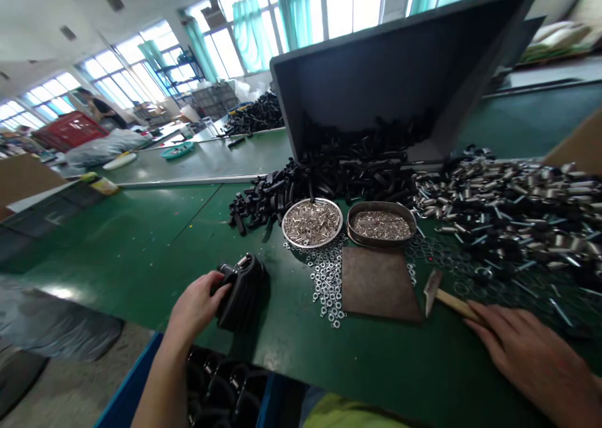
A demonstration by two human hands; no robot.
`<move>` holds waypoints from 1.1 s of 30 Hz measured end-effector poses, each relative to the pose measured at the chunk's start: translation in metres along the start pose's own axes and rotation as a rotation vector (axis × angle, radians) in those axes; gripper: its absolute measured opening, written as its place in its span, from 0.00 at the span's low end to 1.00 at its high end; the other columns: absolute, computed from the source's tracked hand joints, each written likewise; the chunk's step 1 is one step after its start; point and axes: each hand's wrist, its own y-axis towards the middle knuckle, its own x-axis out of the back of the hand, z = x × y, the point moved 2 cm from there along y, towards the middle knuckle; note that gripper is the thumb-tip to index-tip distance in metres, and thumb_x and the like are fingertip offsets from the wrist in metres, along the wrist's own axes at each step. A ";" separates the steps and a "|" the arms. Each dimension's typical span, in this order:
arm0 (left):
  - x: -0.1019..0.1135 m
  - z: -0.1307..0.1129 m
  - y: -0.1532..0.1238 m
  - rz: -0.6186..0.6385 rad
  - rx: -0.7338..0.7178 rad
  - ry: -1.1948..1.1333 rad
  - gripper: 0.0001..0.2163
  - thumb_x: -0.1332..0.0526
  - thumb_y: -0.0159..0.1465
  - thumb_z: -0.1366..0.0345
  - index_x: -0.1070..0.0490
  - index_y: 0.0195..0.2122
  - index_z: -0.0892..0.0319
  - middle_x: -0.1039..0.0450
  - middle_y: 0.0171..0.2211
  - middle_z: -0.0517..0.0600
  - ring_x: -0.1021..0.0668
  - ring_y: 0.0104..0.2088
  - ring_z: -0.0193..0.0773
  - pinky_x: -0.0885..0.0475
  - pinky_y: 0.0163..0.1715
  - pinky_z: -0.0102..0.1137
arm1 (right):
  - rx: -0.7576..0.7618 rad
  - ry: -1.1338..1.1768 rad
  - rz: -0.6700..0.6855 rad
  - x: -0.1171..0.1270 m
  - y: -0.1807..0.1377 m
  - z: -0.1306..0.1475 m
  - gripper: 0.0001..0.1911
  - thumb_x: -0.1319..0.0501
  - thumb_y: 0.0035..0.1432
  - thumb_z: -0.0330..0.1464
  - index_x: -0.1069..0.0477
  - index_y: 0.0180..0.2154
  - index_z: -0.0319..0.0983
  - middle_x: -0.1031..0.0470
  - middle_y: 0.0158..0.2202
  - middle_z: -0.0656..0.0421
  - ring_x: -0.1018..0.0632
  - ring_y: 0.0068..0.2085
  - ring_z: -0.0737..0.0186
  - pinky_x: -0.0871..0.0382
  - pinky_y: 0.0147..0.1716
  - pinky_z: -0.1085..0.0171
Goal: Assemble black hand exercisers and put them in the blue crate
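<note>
On the green tabletop, left of centre, my left hand [200, 305] grips a thick black plastic part [242, 293] between thumb and fingers. A short bright metal piece shows at its top; whether it is one part or several pressed together, I cannot tell. My right hand [531, 346] is closed on the wooden handle of a small hammer [454, 301] at the right. The hammer's head lies just beside a flat brown metal plate [380, 283]. Loose shiny nuts [328, 283] are scattered along the plate's left edge.
A round dish [313, 245] and an oval tin [382, 241] hold small metal pieces. Behind them, black parts [268, 199] spill from a tipped grey bin [399, 32]. Metal-fitted parts [517, 196] heap at right. A blue crate [134, 384] of black parts stands below the table edge.
</note>
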 end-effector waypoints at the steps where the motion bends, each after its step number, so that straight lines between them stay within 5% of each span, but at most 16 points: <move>1: 0.000 -0.001 0.000 -0.016 0.012 0.050 0.17 0.48 0.60 0.54 0.27 0.41 0.59 0.26 0.40 0.55 0.25 0.41 0.46 0.31 0.39 0.35 | 0.032 -0.011 0.018 -0.001 0.007 0.001 0.20 0.51 0.60 0.42 0.24 0.40 0.41 0.23 0.38 0.50 0.24 0.38 0.49 0.31 0.33 0.55; 4: 0.007 -0.026 0.002 -0.213 0.037 0.169 0.22 0.49 0.60 0.52 0.29 0.48 0.62 0.29 0.45 0.60 0.27 0.46 0.53 0.32 0.44 0.42 | 0.071 0.039 0.042 -0.003 0.049 0.002 0.20 0.53 0.63 0.39 0.25 0.41 0.38 0.24 0.40 0.50 0.25 0.41 0.52 0.31 0.38 0.56; 7: 0.005 -0.080 0.007 -0.305 -0.088 0.019 0.21 0.48 0.61 0.53 0.29 0.48 0.60 0.29 0.46 0.57 0.27 0.46 0.51 0.32 0.47 0.42 | 0.026 0.125 0.050 -0.016 0.119 -0.004 0.18 0.53 0.64 0.34 0.26 0.44 0.38 0.24 0.43 0.52 0.26 0.44 0.55 0.32 0.44 0.58; 12: -0.036 -0.184 0.005 -0.044 -0.506 -0.335 0.13 0.45 0.62 0.59 0.29 0.46 0.54 0.29 0.47 0.52 0.28 0.49 0.44 0.32 0.51 0.40 | -0.005 0.054 0.220 -0.065 0.238 -0.019 0.19 0.50 0.60 0.26 0.29 0.49 0.34 0.26 0.48 0.50 0.29 0.50 0.55 0.37 0.49 0.60; 16: -0.066 -0.231 -0.003 0.135 -0.640 -0.420 0.11 0.43 0.62 0.63 0.29 0.45 0.55 0.29 0.47 0.53 0.28 0.49 0.43 0.32 0.50 0.40 | 0.000 0.016 0.285 -0.092 0.280 -0.025 0.18 0.44 0.56 0.27 0.29 0.49 0.36 0.26 0.47 0.48 0.31 0.50 0.53 0.38 0.47 0.59; 21: -0.075 -0.248 0.003 0.219 -0.649 -0.514 0.10 0.42 0.61 0.66 0.28 0.43 0.56 0.28 0.46 0.54 0.28 0.49 0.44 0.33 0.51 0.41 | -0.119 -0.005 0.297 -0.086 0.283 -0.038 0.10 0.43 0.56 0.29 0.26 0.40 0.36 0.27 0.44 0.45 0.32 0.50 0.48 0.39 0.46 0.54; 26: -0.084 -0.269 0.008 0.350 -0.558 -0.779 0.11 0.42 0.61 0.64 0.28 0.45 0.58 0.28 0.47 0.55 0.26 0.46 0.43 0.30 0.48 0.39 | -0.283 0.077 0.243 -0.040 0.249 -0.036 0.17 0.50 0.63 0.34 0.30 0.47 0.34 0.27 0.44 0.46 0.28 0.46 0.52 0.36 0.43 0.57; 30: -0.100 -0.299 -0.004 0.478 -0.422 -1.227 0.25 0.37 0.58 0.60 0.37 0.57 0.54 0.33 0.55 0.54 0.29 0.53 0.43 0.33 0.52 0.38 | -0.052 0.479 0.394 -0.003 0.196 0.019 0.13 0.45 0.60 0.36 0.28 0.45 0.42 0.23 0.38 0.59 0.24 0.38 0.63 0.33 0.38 0.66; 33: -0.112 -0.312 -0.014 0.520 -0.229 -1.600 0.21 0.38 0.59 0.55 0.33 0.53 0.55 0.29 0.52 0.53 0.28 0.52 0.41 0.35 0.53 0.36 | 0.172 0.746 0.535 0.006 0.168 0.042 0.13 0.43 0.58 0.37 0.26 0.43 0.42 0.23 0.40 0.59 0.24 0.40 0.62 0.32 0.39 0.64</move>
